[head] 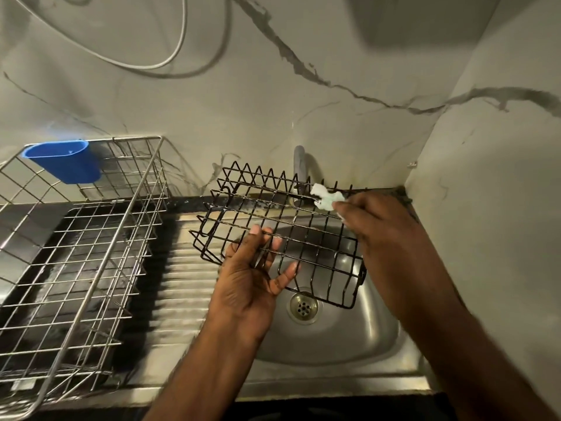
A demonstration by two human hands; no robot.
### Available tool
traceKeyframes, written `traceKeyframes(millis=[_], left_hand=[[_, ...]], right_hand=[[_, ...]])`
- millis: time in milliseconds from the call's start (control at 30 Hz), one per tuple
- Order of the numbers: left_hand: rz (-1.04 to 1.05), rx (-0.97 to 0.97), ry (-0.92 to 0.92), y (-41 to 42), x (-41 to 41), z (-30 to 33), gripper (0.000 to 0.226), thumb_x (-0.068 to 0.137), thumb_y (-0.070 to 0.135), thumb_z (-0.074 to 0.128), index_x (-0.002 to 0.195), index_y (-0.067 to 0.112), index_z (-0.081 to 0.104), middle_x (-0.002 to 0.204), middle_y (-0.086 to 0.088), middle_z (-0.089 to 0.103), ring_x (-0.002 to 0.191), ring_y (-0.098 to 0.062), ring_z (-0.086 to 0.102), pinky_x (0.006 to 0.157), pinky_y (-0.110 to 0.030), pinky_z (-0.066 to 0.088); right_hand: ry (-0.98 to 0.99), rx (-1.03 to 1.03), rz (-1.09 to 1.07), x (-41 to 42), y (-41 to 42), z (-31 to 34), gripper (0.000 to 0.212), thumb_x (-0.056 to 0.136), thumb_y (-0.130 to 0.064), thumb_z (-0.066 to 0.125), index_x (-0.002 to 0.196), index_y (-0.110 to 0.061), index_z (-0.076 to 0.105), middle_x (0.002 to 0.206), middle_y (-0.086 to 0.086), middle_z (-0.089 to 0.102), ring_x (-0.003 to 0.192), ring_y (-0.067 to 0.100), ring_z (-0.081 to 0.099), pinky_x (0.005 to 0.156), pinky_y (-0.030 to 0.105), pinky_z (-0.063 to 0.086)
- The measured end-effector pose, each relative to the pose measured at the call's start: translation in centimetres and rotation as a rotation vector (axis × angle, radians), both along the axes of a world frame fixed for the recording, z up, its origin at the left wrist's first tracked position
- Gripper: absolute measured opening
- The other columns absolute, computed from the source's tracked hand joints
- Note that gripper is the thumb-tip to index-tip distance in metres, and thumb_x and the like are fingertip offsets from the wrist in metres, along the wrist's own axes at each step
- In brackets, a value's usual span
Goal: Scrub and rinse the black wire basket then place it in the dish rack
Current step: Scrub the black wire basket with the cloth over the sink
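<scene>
While the dish rack (82,247) stands far to my left on the counter, a blue plastic cup (65,161) hangs on its back rim, and a dark tray (18,311) shows under its wires. Just right of the rack runs the ribbed draining board (182,287) of the steel sink (349,335). Next comes my left hand (255,278), palm up, with its fingers curled through the wires of the black wire basket (285,232) and gripping its near left part. I hold the basket tilted in the air above the sink bowl, well apart from the rack, its zigzag edge turned to the wall. Below its near corner lies the drain (303,305). Behind the basket the tap (299,165) rises from the wall edge. Further right, my right hand (373,220) pinches a pale, foamy sponge (326,199) in its fingertips and presses it on the basket's far right rim. The marble-look wall (303,86) fills the background, and a thin cable (170,60) loops across it at the upper left
</scene>
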State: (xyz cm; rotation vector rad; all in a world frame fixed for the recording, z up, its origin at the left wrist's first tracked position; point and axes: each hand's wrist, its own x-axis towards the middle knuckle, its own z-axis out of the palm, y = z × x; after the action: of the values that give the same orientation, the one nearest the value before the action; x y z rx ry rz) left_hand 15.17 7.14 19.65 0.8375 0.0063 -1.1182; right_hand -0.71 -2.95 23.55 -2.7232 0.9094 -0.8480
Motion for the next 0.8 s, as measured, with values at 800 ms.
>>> traceKeyframes(millis=[800], left_hand=[[-0.014,-0.037,-0.003,0.0,-0.3,0.6,0.026,0.087,0.024,0.07,0.111,0.015,0.064,0.092,-0.001,0.068,0.067,-0.005,0.07,0.055,-0.035,0.063]], right_hand=[[-0.005,0.133,0.318,0.7,0.4,1.6,0.029,0.09,-0.019,0.053,0.108,-0.017,0.076,0.096,-0.001,0.066,0.087,0.012,0.06,0.07,0.023,0.05]])
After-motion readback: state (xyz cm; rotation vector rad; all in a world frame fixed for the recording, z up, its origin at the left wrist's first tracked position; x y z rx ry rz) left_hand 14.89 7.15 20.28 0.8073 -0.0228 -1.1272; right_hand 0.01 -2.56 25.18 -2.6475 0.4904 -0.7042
